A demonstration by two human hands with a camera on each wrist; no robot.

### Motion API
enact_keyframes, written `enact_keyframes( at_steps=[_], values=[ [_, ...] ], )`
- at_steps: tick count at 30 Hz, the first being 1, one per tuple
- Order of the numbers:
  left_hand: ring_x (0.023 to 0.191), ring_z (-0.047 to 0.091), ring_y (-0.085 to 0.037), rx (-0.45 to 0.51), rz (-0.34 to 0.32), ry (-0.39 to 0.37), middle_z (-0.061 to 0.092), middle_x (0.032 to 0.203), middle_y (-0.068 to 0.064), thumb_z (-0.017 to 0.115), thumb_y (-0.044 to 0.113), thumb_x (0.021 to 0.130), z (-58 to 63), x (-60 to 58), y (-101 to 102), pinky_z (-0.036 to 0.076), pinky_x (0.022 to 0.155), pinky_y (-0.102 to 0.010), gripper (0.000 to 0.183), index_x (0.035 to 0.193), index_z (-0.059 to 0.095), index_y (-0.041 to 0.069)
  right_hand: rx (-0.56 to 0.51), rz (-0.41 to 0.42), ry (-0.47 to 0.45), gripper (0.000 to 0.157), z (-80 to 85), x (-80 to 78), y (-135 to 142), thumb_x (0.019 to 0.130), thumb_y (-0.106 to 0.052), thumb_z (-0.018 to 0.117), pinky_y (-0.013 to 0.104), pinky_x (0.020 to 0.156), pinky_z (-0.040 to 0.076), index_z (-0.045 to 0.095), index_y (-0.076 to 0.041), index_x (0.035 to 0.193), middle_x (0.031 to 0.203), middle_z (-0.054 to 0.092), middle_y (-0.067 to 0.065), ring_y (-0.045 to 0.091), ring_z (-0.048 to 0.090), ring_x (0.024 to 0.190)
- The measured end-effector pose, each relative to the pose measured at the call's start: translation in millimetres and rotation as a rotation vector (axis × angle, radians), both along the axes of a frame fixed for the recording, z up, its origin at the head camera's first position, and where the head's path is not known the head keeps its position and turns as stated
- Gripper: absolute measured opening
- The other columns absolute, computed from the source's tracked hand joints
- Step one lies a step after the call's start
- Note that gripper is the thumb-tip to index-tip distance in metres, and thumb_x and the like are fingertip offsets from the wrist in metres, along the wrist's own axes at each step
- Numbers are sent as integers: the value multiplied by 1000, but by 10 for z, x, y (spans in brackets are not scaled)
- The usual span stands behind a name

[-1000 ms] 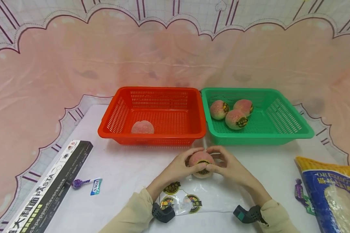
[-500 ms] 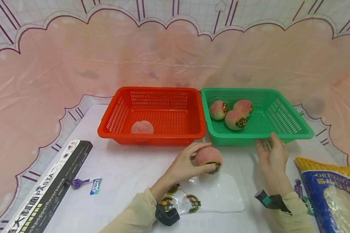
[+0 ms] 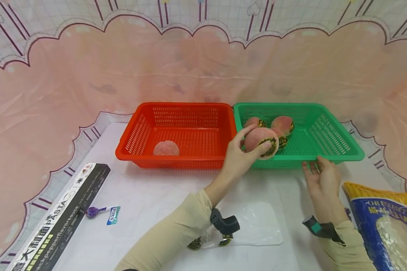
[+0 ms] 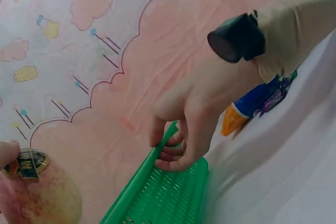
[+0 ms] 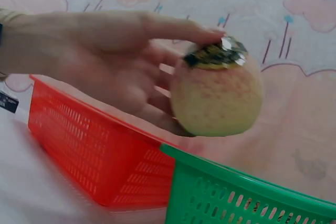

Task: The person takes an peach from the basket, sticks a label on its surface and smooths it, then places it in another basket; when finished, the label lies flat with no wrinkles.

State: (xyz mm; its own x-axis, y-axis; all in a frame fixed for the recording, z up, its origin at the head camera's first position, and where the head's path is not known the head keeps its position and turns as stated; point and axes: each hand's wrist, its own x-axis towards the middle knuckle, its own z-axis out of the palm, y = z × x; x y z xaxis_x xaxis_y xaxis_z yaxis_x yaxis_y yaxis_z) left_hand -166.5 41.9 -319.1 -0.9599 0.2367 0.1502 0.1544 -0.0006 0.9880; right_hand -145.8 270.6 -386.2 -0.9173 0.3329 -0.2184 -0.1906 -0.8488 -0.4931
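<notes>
My left hand (image 3: 237,158) holds a peach (image 3: 254,140) by its sides, over the near left part of the green basket (image 3: 351,152). A black and gold sticker (image 5: 218,56) shows on that peach in the right wrist view, with the thumb on the sticker's edge. Behind it, three other peaches (image 3: 282,124) lie in the basket, partly hidden by the held one. My right hand (image 3: 325,184) pinches the basket's front rim, thumb above and fingers curled below, as the left wrist view also shows. A clear plastic sheet with stickers (image 3: 257,222) lies under my left forearm.
A red basket (image 3: 176,162) stands left of the green one, with a pink peach (image 3: 166,148) inside. A pasta box (image 3: 62,214), a purple lollipop (image 3: 92,212) and a small candy packet (image 3: 113,215) lie at left. A blue and yellow bag (image 3: 390,222) lies at right.
Both hands first held the peach above the sheet. My right hand let go and moved right to the green basket's rim. My left hand then carried the peach forward and up over the basket.
</notes>
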Motion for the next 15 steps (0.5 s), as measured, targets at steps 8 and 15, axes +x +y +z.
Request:
enact_keyframes(
  at_steps=[8, 15],
  values=[
    [112, 47, -10, 13, 216, -98, 42, 129, 13, 67, 49, 71, -146, -361, 419, 46, 87, -28, 59, 124, 40, 41, -52, -10, -11, 21, 11, -5, -11, 85, 2, 52, 34, 78, 44, 37, -9, 95, 88, 44, 6, 20, 40, 88],
    [118, 43, -13, -1, 339, -231, 41, 130, 10, 68, 48, 71, -217, -488, 688, 42, 94, -35, 57, 122, 44, 38, -63, -8, -21, 23, 7, 2, -1, 85, 0, 53, 34, 78, 43, 38, -10, 99, 92, 42, 4, 18, 41, 88]
  ],
)
